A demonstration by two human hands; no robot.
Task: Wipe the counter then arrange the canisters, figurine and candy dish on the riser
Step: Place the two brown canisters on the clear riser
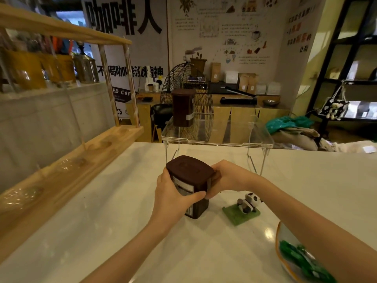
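Two hands close on one brown canister (192, 186) near the middle of the white counter (102, 231). The left hand (171, 199) wraps the labelled side with its thumb laid across the front; the right hand (226, 180) cups the opposite side just under the lid. The canister appears to rest on, or sit barely above, the counter — the frame does not settle which.

A second brown canister (183, 108) stands upright on the left part of the clear riser (224, 139), which sits at the far edge of the counter directly beyond the hands. The panda figurine (245, 207) on its green base lies just beside the held canister, to its right. The candy dish (283, 254), holding green-wrapped sweets, sits near the lower right, partly hidden by the right forearm.

Risks, as judged:
- The riser's top is thin and transparent, and its front lip is hard to read; a canister carried too low could strike it and shift the riser or rock the canister already placed.
- The right forearm passes close over the candy dish and near the figurine — a careless lift could sweep either one.
- Placement too close to the standing canister could knock it toward the far edge.
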